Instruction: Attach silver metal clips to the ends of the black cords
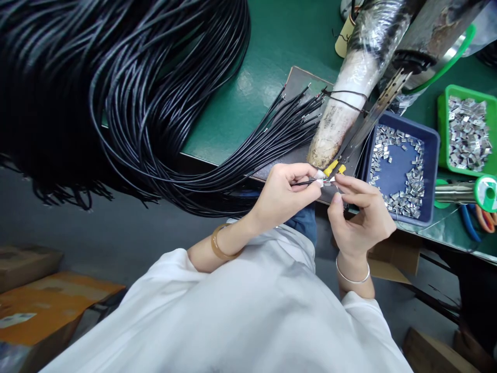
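My left hand [289, 189] is closed in a pinch on the end of a black cable [302, 182], with white covers on its fingertips. Close by on the right, my right hand [359, 210] has its thumb and forefinger drawn together at the cable's tip. Whatever small piece lies between them is too fine to make out. Just beyond the fingertips are yellow-wrapped tips [331, 168] beneath a perforated metal bar [382, 106]. A bundle of black cables [248, 160] with stripped ends lies on a dark board [303, 77] to the left.
A plastic-wrapped tube [341, 98] slants down above my hands. To the right stand a blue tray [433, 171] and a green bin [442, 134] of small metal connector shells, a wire spool [485, 192] and orange-and-blue-handled pliers [471, 223]. A large heap of black cable [128, 77] covers the left.
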Tool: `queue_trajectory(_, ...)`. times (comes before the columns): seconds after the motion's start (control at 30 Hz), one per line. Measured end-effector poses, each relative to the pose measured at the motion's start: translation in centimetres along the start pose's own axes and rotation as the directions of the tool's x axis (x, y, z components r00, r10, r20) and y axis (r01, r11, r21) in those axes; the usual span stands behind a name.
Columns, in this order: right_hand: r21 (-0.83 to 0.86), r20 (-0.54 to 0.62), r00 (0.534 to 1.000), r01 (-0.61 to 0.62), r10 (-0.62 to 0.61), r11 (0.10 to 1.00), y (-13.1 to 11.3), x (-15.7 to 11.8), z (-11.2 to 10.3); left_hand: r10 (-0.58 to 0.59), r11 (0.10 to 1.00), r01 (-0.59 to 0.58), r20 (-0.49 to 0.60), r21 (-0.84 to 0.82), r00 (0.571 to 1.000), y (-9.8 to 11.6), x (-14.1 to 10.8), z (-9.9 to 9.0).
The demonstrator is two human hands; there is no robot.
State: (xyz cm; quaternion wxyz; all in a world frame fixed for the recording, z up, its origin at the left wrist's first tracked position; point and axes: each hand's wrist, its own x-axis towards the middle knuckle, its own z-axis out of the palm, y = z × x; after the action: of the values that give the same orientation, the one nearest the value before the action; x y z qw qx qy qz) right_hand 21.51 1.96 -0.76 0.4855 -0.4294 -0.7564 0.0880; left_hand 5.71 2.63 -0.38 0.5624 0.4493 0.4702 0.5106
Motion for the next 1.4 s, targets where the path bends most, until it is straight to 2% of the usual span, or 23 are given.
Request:
queue_trajectory(0.37,-0.035,-0.038,0.999,-0.012,0.011,0.999,0.4,-0.4,-0.3,0.028,0.999,-0.028,0.043,-0.019,0.999,-0.7,0.3,0.5)
queue_trajectory(0.53,-0.060,0.049,0.995,-0.087,0.090,0.994,0.4,-0.1,-0.6,0.027,0.999,-0.030,0.102,0.034,0.994,-0.8,-0.7,0.2)
queue_trajectory(0.6,-0.029,0.076,0.990,-0.120,0.122,0.992,0.4,0.1,-0.7,0.056,0.993,-0.066,0.097,0.100,0.994,-1.0,-1.2,0.2)
queue_trajectory(0.77,0.106,0.042,0.982,-0.188,0.185,0.976,0.2,0.2,-0.5,0.208,0.952,-0.209,0.028,0.225,0.978,-1.1,-2.0,0.0)
queue_trajectory(0.83,0.163,0.048,0.980,-0.196,0.191,0.967,0.3,0.1,-0.3,0.195,0.966,-0.203,0.064,0.162,0.979,-1.1,-2.0,-0.3)
queue_trajectory(0.9,0.168,0.027,0.990,-0.143,0.140,0.975,0.5,0.0,-0.2,0.091,0.995,-0.097,0.157,0.035,0.983,-1.0,-1.8,-0.7)
queue_trajectory(0.97,0.118,-0.018,0.997,-0.066,0.069,0.991,0.7,-0.2,-0.5,-0.019,0.996,0.040,0.246,-0.082,0.969,-0.9,-1.5,-1.0)
queue_trajectory(1.07,-0.018,-0.041,0.998,-0.053,0.052,0.998,0.7,-0.7,-1.3,-0.076,0.979,0.129,0.300,-0.161,0.951,-0.7,-1.2,-1.4)
queue_trajectory(1.1,-0.081,-0.015,0.999,-0.044,0.043,0.996,0.5,-0.8,-1.6,-0.079,0.976,0.137,0.307,-0.172,0.948,-0.7,-1.2,-1.4)
queue_trajectory(1.17,-0.222,0.109,0.994,0.045,-0.021,0.974,0.0,-0.9,-1.9,-0.077,0.972,0.139,0.306,-0.187,0.949,-0.7,-1.2,-1.5)
queue_trajectory(1.23,-0.296,0.252,0.963,0.173,-0.098,0.939,-0.4,-0.9,-1.9,-0.071,0.972,0.133,0.298,-0.192,0.952,-0.8,-1.3,-1.5)
queue_trajectory(1.27,-0.309,0.286,0.951,0.205,-0.115,0.929,-0.5,-0.8,-1.8,-0.068,0.974,0.127,0.292,-0.188,0.954,-0.9,-1.4,-1.4)
queue_trajectory(1.33,-0.332,0.263,0.959,0.197,-0.111,0.922,-0.6,-0.7,-1.5,-0.056,0.979,0.105,0.267,-0.174,0.962,-1.3,-1.5,-1.3)
queue_trajectory(1.4,-0.351,0.215,0.975,0.128,-0.053,0.928,-0.5,-0.7,-1.2,-0.017,0.988,0.049,0.210,-0.146,0.978,-1.7,-1.7,-1.1)
